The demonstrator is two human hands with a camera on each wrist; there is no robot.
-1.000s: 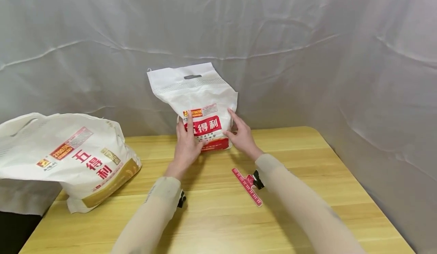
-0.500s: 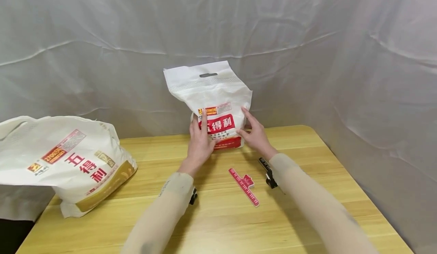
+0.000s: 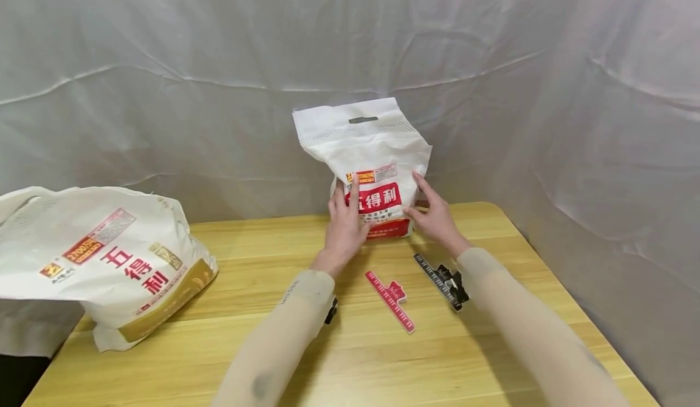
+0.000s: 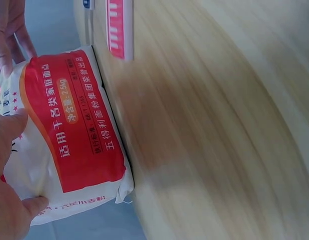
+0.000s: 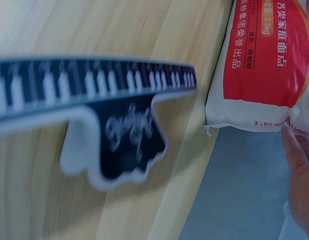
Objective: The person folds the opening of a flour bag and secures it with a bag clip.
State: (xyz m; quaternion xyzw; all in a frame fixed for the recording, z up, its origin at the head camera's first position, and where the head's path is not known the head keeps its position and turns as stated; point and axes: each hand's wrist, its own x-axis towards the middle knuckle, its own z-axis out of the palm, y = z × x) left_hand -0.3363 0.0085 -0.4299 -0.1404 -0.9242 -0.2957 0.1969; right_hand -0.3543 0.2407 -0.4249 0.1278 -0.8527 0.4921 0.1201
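Note:
A white bag of flour (image 3: 377,155) with red print and a cut-out handle stands upright at the back edge of the table, its top leaning a little left. My left hand (image 3: 346,229) grips its left side, with fingers on the front. The right hand (image 3: 434,217) holds the opposite side, thumb on the front and fingers at the side edge. In the left wrist view the bag's red lower panel (image 4: 77,120) faces the camera. The right wrist view shows right-hand fingers (image 5: 294,150) at the bag's lower side.
On the wooden table (image 3: 246,346) lie a pink ruler-edged clip (image 3: 391,300) and a black one (image 3: 442,282), just in front of the bag. A larger white flour bag (image 3: 126,261) with gold trim slumps at the left edge. Grey cloth (image 3: 219,42) hangs behind.
Both hands have shifted the flour bag rightward along the back of the table. The black clip, earlier mostly covered by the right sleeve, now shows. Pink clip and larger bag stay put.

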